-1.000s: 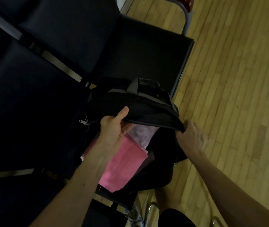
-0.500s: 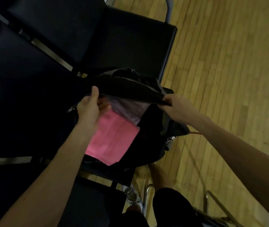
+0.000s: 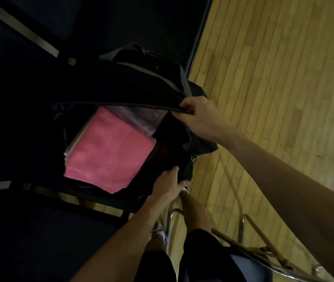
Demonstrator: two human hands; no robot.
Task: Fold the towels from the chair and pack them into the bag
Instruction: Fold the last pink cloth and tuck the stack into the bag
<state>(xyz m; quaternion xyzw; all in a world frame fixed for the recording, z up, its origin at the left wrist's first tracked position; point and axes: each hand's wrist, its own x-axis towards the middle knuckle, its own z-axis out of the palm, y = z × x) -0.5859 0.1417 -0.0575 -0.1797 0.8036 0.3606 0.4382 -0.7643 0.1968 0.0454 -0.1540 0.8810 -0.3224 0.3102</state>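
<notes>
A black bag [image 3: 121, 86] lies open on a row of dark seats [image 3: 15, 110]. Inside it a folded pink towel [image 3: 109, 151] sits on top, with a pale lilac towel [image 3: 141, 119] partly showing behind it under the flap. My right hand [image 3: 198, 117] pinches the edge of the bag's upper flap and holds it up. My left hand [image 3: 168, 186] grips the near right edge of the bag's opening, beside the pink towel. The bag's zip pull [image 3: 194, 158] hangs between my hands.
Wooden plank floor [image 3: 273, 78] spreads to the right. A chair's metal frame [image 3: 241, 237] stands at the bottom right, close to my legs [image 3: 194, 212] and a shoe [image 3: 161, 233]. Dark seats fill the left half of the view.
My left hand let go of the flap's left end and moved down to the bag's near right edge. My right hand stays on the flap. The camera has moved closer over the bag.
</notes>
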